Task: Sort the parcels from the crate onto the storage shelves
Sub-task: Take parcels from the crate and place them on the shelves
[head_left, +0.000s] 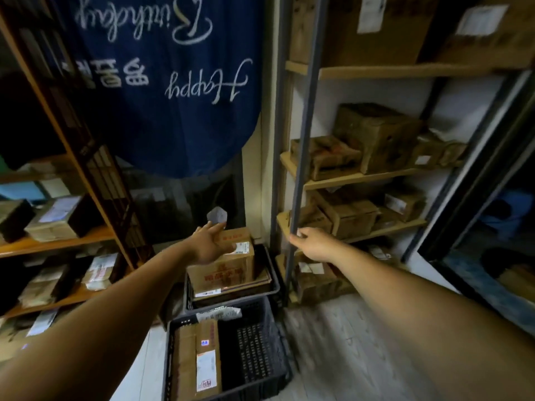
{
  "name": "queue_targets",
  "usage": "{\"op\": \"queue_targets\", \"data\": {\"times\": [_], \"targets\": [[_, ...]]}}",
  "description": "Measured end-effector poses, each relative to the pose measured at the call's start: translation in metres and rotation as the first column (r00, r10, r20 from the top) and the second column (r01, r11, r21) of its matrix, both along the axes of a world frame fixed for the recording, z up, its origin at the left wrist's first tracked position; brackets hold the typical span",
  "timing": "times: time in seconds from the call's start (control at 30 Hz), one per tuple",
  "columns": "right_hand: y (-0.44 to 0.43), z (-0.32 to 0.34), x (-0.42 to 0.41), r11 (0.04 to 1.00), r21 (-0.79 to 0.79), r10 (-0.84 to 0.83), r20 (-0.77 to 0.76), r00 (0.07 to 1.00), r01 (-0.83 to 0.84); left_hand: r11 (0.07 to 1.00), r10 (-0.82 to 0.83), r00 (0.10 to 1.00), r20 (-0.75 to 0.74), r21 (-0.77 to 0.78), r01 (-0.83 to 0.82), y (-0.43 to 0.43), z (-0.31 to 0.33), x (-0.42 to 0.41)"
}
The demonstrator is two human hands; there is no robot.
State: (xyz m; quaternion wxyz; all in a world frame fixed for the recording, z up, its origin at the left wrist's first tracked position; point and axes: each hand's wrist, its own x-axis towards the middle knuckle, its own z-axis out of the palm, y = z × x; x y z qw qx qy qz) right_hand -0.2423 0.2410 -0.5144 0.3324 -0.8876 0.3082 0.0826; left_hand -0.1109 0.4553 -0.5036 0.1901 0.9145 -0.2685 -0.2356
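You have one view only, worn on your head: wide-angle, facing forward and tipped down. Your left hand (211, 244) and right hand (314, 243) reach in from the near bottom corners, the forearms large in the lower frame. The black crates (254, 351) lie near, low at centre. Wooden shelves (362, 177) flank left and right, slanted by the lens. The grey upright (304, 125) stands right of centre, and the blue cloth (173, 125) hangs far, at the top.

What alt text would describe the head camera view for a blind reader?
A person's left hand reaches to a small grey parcel above two black crates of cardboard boxes, while the right hand grips a grey shelf post. Parcel-filled shelves stand on both sides.
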Motion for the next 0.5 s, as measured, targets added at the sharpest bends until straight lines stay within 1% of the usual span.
{"op": "queue_targets", "data": {"times": [0.1, 0.2, 0.3, 0.37, 0.5], "targets": [[-0.026, 0.035, -0.042, 1.000, -0.019, 0.005, 0.029, 1.000, -0.004, 0.999, -0.014, 1.000, 0.020, -0.042, 0.014, -0.027, 0.035, -0.034], [-0.063, 0.065, -0.089, 0.998, -0.063, -0.024, 0.076, 0.997, 0.029, 0.995, -0.043, 0.997, 0.060, -0.083, 0.048, -0.067, 0.066, -0.077], [-0.099, 0.092, -0.136, 0.986, -0.162, -0.013, 0.086, 0.996, 0.027, 0.988, -0.072, 0.992, 0.103, -0.127, 0.085, -0.105, 0.089, -0.116], [-0.123, 0.105, -0.163, 0.978, -0.209, 0.011, 0.095, 0.995, 0.009, 0.985, -0.090, 0.989, 0.118, -0.139, 0.106, -0.129, 0.102, -0.140], [-0.171, 0.123, -0.222, 0.965, -0.254, -0.039, 0.122, 0.992, 0.069, 0.972, -0.134, 0.976, 0.171, -0.168, 0.163, -0.183, 0.123, -0.190]]}}
